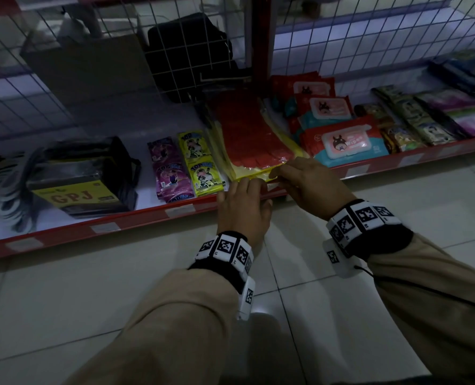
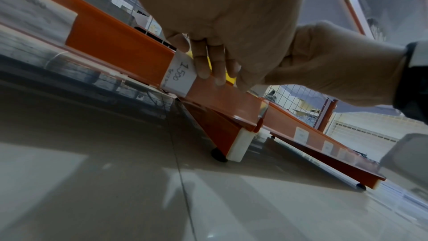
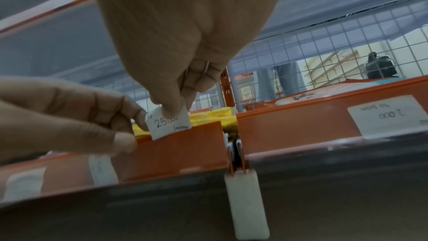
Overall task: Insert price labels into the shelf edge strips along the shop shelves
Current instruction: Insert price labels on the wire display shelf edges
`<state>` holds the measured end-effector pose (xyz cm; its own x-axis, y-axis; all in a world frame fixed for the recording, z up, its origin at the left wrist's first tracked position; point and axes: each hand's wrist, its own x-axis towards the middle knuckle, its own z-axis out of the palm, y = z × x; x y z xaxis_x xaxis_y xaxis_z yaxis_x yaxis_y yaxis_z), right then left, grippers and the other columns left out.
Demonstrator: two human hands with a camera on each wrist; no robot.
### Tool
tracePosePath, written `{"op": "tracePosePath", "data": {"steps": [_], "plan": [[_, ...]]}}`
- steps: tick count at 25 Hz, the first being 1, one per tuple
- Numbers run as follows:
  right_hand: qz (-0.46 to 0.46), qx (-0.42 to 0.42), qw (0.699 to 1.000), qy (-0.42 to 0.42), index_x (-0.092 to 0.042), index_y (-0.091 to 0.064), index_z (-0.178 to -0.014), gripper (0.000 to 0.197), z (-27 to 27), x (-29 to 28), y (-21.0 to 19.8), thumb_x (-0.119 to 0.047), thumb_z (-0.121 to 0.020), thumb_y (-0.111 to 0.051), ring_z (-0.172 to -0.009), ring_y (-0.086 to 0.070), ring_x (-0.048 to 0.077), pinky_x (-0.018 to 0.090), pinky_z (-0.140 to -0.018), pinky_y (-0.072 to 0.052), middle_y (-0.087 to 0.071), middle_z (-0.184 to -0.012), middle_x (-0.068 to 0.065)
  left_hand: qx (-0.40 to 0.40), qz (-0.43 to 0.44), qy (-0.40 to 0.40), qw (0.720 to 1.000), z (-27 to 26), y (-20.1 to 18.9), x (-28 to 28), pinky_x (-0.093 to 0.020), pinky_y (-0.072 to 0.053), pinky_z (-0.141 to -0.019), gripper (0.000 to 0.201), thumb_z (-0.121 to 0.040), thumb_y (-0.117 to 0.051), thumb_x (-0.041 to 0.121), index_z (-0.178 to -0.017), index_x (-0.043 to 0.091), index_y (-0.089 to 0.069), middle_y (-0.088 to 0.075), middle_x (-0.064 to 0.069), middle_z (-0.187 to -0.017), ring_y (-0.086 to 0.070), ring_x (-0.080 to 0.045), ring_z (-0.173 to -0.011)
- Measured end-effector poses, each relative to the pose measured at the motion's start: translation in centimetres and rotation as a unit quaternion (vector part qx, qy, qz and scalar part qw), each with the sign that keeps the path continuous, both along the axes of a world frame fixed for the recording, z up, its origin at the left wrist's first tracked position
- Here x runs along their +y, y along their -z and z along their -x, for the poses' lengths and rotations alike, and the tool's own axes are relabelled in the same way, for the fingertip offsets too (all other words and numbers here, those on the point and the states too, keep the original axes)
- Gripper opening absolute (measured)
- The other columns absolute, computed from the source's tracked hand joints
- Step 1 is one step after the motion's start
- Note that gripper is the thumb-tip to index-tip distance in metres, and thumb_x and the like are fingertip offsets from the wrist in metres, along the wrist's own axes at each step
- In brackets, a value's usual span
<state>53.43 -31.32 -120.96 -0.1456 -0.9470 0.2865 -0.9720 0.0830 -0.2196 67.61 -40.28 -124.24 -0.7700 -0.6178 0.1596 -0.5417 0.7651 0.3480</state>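
Two hands meet at the red shelf edge strip [image 3: 185,146]: the left hand [image 3: 69,116] pinches the price label [image 3: 169,122] at its edge, the right hand [image 3: 176,52] pinches its top. Half-seated; it likely needs pressing down next.

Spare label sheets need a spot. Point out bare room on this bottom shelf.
Bare shelf lies behind the sachets, before the black bag; a narrow gap separates sachets from the GPJ pack. Right of the red upright, wipes packs crowd it. The left hand and right hand block the shelf edge strip midway.
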Motion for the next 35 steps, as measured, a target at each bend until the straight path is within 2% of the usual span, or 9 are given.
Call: {"op": "tracePosePath", "data": {"steps": [4, 7, 11, 15, 21, 28, 35], "plan": [[-0.019, 0.004, 1.000, -0.008, -0.006, -0.066, -0.103, 0.021, 0.0, 0.1, 0.4, -0.002, -0.083, -0.064, -0.089, -0.062, 0.034, 0.041, -0.075, -0.046, -0.068, -0.095, 0.014, -0.010, 0.019, -0.005, 1.000, 0.1, 0.2, 0.2, -0.040, -0.028, -0.089, 0.034, -0.091, -0.050, 0.038, -0.123, 0.028, -0.048, -0.052, 0.002, -0.113, -0.044, -0.022, -0.112], [-0.020, -0.030, 0.999, 0.010, -0.006, -0.066, -0.100, 0.017, 0.4, 0.4, 1.0, -0.004, -0.083, -0.064, -0.089, -0.061, 0.034, 0.041, -0.072, -0.048, -0.067, -0.094, 0.014, -0.015, 0.028, -0.006, 0.999, 0.1, 0.4, 0.3, -0.040, -0.025, -0.089, 0.027, -0.092, -0.049, 0.038, -0.116, 0.029, -0.055, -0.049, 0.002, -0.108, -0.043, -0.022, -0.109], [-0.034, -0.024, 0.998, 0.036, -0.008, -0.067, -0.097, 0.018, 1.4, 1.1, 1.6, -0.016, -0.081, -0.070, -0.087, -0.058, 0.031, 0.039, -0.072, -0.046, -0.064, -0.093, 0.011, -0.008, 0.019, -0.013, 1.000, 0.3, 0.6, 0.2, -0.038, -0.022, -0.088, 0.024, -0.093, -0.049, 0.038, -0.115, 0.032, -0.058, -0.049, 0.004, -0.107, -0.042, -0.019, -0.109], [-0.059, -0.004, 0.997, 0.058, -0.006, -0.069, -0.095, 0.013, 1.7, 1.3, 2.2, -0.011, -0.083, -0.065, -0.090, -0.058, 0.034, 0.040, -0.074, -0.045, -0.064, -0.093, 0.014, -0.018, 0.030, -0.016, 0.999, 0.5, 0.5, 0.3, -0.038, -0.022, -0.088, 0.026, -0.094, -0.046, 0.039, -0.115, 0.034, -0.060, -0.049, 0.004, -0.107, -0.042, -0.019, -0.108], [-0.094, 0.013, 0.992, 0.078, -0.007, -0.069, -0.102, 0.018, 1.6, 1.0, 2.3, -0.014, -0.090, -0.057, -0.096, -0.055, 0.035, 0.042, -0.078, -0.044, -0.062, -0.097, 0.016, -0.049, 0.052, -0.006, 0.997, 0.6, 0.5, 0.3, -0.040, -0.025, -0.090, 0.028, -0.096, -0.042, 0.037, -0.121, 0.034, -0.054, -0.047, 0.002, -0.111, -0.041, -0.021, -0.109], [-0.084, 0.007, 0.992, 0.093, -0.010, -0.069, -0.102, 0.016, 1.3, 1.2, 2.6, -0.014, -0.090, -0.058, -0.096, -0.055, 0.034, 0.046, -0.076, -0.045, -0.061, -0.099, 0.014, -0.075, 0.078, -0.010, 0.994, 0.7, 0.4, 0.5, -0.041, -0.025, -0.089, 0.027, -0.095, -0.045, 0.031, -0.119, 0.031, -0.056, -0.045, -0.001, -0.112, -0.040, -0.023, -0.109], [-0.065, 0.004, 0.993, 0.099, -0.009, -0.067, -0.101, 0.019, 0.9, 1.3, 2.7, -0.008, -0.083, -0.064, -0.093, -0.057, 0.035, 0.044, -0.074, -0.046, -0.061, -0.098, 0.015, -0.066, 0.093, -0.003, 0.993, 0.5, 0.6, 0.3, -0.041, -0.025, -0.088, 0.029, -0.094, -0.045, 0.029, -0.121, 0.031, -0.054, -0.047, -0.001, -0.117, -0.041, -0.025, -0.110]]}}
